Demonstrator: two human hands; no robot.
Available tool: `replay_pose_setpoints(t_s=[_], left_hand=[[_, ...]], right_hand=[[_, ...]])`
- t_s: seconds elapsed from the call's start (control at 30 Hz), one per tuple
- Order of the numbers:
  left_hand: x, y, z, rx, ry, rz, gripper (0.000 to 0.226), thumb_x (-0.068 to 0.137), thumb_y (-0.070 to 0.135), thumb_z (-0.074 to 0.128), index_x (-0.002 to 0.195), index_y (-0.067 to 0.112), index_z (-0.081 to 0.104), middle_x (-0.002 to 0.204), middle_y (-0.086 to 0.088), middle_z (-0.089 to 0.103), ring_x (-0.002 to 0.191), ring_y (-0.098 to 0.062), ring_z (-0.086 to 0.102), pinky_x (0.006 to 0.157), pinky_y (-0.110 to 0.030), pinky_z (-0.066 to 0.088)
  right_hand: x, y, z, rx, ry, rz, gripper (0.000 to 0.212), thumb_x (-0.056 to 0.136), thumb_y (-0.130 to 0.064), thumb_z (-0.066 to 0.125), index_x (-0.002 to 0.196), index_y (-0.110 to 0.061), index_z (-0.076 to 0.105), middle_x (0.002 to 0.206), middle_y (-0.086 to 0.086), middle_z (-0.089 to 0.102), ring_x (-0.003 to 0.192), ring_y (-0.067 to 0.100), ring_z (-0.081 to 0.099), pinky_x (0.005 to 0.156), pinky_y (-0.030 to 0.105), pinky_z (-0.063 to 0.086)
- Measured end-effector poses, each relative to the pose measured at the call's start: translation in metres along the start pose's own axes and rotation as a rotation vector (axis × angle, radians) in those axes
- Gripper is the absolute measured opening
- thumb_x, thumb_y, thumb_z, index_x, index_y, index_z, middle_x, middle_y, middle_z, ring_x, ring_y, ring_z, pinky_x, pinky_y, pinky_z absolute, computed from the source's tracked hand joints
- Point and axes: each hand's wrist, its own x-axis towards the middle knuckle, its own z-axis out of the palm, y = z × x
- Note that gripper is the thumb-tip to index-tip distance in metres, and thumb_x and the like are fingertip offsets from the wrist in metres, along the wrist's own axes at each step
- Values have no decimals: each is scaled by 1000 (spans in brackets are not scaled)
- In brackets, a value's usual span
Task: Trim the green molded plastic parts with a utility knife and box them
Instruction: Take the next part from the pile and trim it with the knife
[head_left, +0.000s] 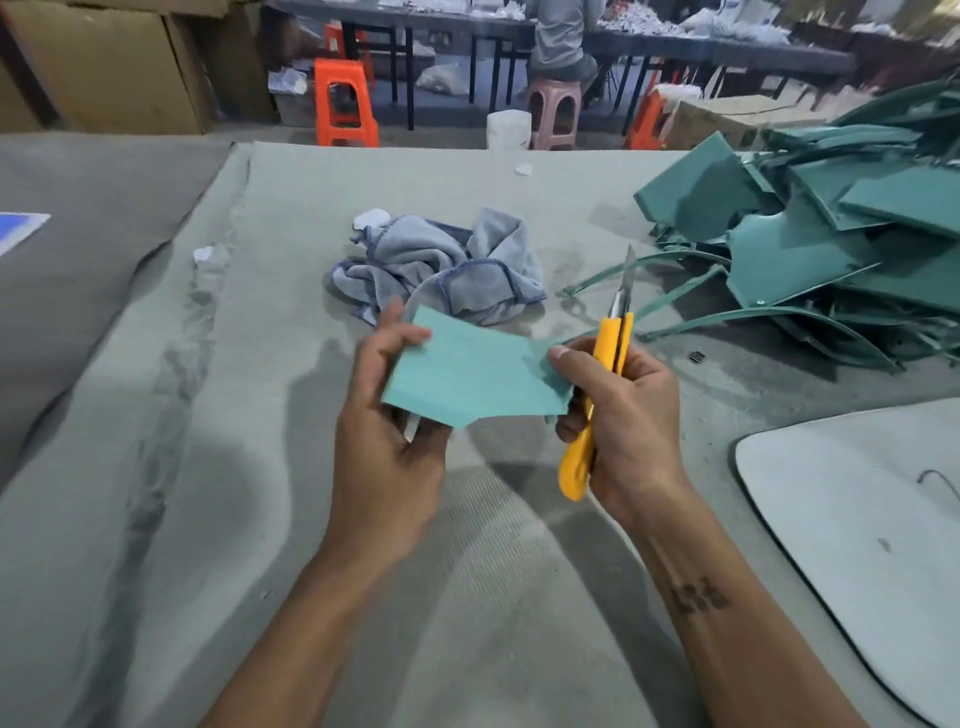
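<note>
A flat green molded plastic part (470, 371) is held above the grey covered table (218, 467) between both hands. My left hand (389, 415) grips its left edge, thumb on top. My right hand (618, 421) grips a yellow utility knife (597, 395) with the blade out and pointing up and away; its thumb rests on the part's right end. A heap of more green parts and thin trimmed strips (821, 254) lies at the right of the table.
A crumpled blue-grey cloth (447, 265) lies just behind the hands. A pale rounded board (862, 530) lies at the right front. Beyond the table stand orange stools (345, 101), cardboard boxes (104, 67) and a seated person (563, 41) at another bench.
</note>
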Motion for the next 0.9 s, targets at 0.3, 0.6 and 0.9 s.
replay_pose_setpoints(t_s=[0.3,0.6,0.9], left_hand=[[3,15,1,-778,-13,-494,61,76,12,75,135,15,61,127,-11,69,115,-31,68,92,-45,59],[4,13,7,-526,412,-496,23,84,-15,66,90,5,74,88,-10,77,81,-28,76,63,-37,60],[15,13,-9,-526,505,-425,27,82,-20,65,87,6,72,81,-7,74,77,-26,73,61,-40,62]], right_hand=[[-8,12,9,-247,90,-274,20,94,-10,73,77,-12,64,51,0,55,38,19,49,39,26,43],[-8,11,-1,-580,-249,-481,37,104,-52,55,107,-17,65,65,-1,61,48,21,58,48,32,44],[6,0,-33,-828,-492,-649,20,102,-35,63,103,-24,79,61,-2,60,49,20,53,46,41,42]])
